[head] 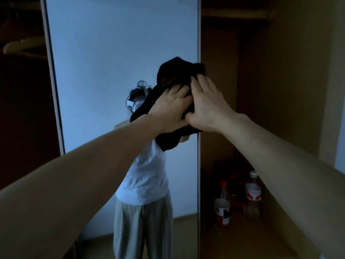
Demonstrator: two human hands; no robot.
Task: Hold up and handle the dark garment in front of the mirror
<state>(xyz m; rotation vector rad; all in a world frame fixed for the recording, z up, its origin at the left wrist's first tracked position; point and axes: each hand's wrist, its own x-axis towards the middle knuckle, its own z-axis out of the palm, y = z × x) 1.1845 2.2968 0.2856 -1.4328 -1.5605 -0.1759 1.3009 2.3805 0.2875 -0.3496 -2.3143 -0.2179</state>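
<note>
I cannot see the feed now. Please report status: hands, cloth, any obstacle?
Left hand and right hand both press black cloth against mirror door. Fingers spread flat. Nothing in the way; bottles low in open wardrobe.

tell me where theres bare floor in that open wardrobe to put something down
Bare patch: the wardrobe floor in front of the two bottles, toward the right wall. Crowded: the back corner beside the mirror door, where bottles and red items cluster. Both hands press a black cloth on the mirror.

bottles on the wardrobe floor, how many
2: one red-capped bottle nearer the mirror door, one white-capped bottle to its right. The dark space behind them may hide more.
</note>
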